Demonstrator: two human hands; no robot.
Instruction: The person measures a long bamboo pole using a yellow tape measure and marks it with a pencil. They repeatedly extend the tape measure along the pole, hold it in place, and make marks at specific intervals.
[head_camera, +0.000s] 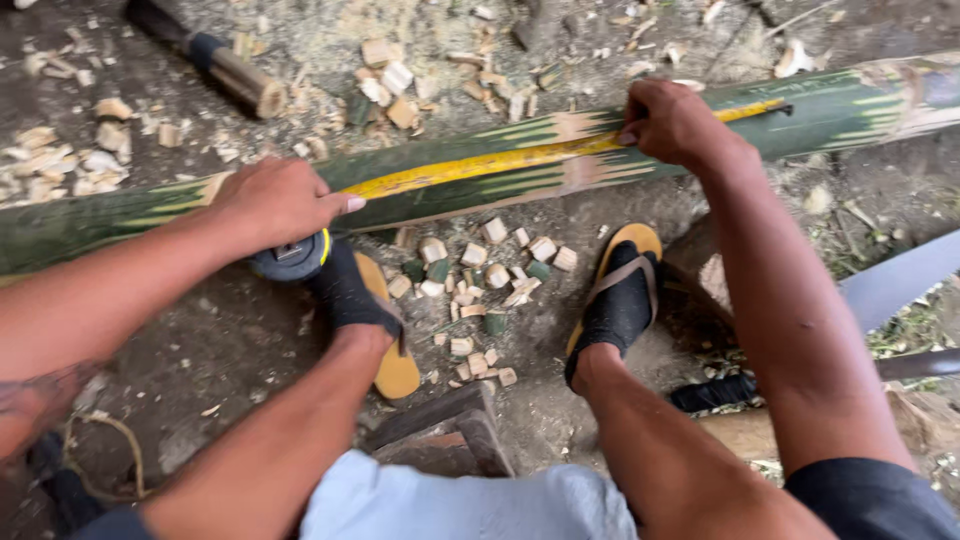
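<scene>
A long green bamboo pole (840, 105) lies across the ground in front of me. A yellow measuring tape blade (480, 165) runs along its top. My left hand (275, 200) grips the black and yellow tape measure case (292, 258) against the pole's near side. My right hand (672, 122) presses the tape's far part onto the pole with fingers curled over it. Both my feet, in black socks and yellow sandals (395, 365), rest on the dirt below the pole.
Several small cut bamboo chunks (480, 285) lie between my feet, with more chips (60, 160) and sawdust beyond the pole. A short bamboo piece (235, 75) lies at the upper left. A large blade (895, 285) and wooden blocks (440, 425) sit near my right leg.
</scene>
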